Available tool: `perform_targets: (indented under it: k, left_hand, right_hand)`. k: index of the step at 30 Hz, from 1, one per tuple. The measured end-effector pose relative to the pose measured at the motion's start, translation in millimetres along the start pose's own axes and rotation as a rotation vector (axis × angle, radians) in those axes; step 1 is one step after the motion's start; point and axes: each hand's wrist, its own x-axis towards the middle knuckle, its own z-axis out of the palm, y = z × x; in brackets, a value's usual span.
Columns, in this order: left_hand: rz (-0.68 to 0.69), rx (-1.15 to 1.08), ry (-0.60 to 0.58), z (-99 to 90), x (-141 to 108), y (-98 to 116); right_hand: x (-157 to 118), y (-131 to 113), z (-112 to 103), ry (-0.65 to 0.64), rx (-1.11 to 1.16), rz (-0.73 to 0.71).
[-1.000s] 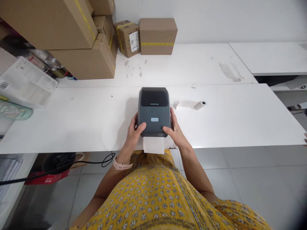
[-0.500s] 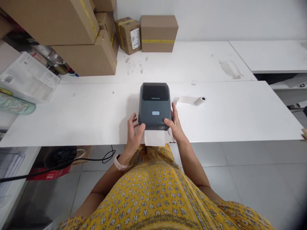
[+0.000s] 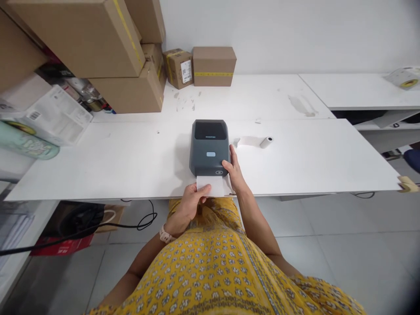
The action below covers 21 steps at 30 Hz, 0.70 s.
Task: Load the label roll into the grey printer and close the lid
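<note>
A dark grey label printer (image 3: 210, 146) stands near the front edge of the white table, its dark window facing up. From its front comes a strip of blank white label paper (image 3: 215, 186). My left hand (image 3: 193, 199) pinches the left side of that strip, thumb on top and fingers underneath. Against the printer's right side lies my right hand (image 3: 234, 170), its thumb on the top front corner and its fingers along the side. Just to the right, a small paper roll (image 3: 266, 142) rests with its tail unrolled toward the printer.
Stacked cardboard boxes (image 3: 131, 92) fill the back left, with a taped box (image 3: 215, 65) by the wall. A white carton (image 3: 62, 113) and a green bottle (image 3: 33, 142) lie at the far left. A black cable (image 3: 124, 226) hangs below the table's front edge (image 3: 98, 198).
My left hand has left the printer's left front corner and moved down and right onto the paper strip, which it now pinches. My right hand stays on the printer. The view has tilted up.
</note>
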Motion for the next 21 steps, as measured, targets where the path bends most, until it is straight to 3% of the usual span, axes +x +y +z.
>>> perform_targets:
  k: [3,6,8,10,15,18,21]
  left_hand:
    - [-0.014,0.060,0.014,-4.3,-2,-3]
    - [-0.021,0.174,-0.070,-15.1,-4,2]
    - [0.011,0.250,-0.154,-27.0,-5,12]
    - [0.076,0.310,-0.160,-41.2,-7,23]
    - [0.262,0.359,0.115,-66.5,-3,43]
    - [0.381,0.402,0.255,-63.5,13,49]
    - [0.511,0.447,0.299,-50.3,32,52]
  right_hand:
    - [-5,-11,-1,0.019,-0.131,-0.064]
    - [-13,-38,-4,0.093,-0.438,-0.269]
    - [-16,-59,-5,0.068,-0.673,-0.404]
    - [-15,-74,-4,0.005,-0.842,-0.470]
    - [-1,-84,1,-0.084,-0.993,-0.502]
    - [6,-82,3,-0.118,-0.986,-0.511]
    - [2,-75,1,-0.128,-0.934,-0.471]
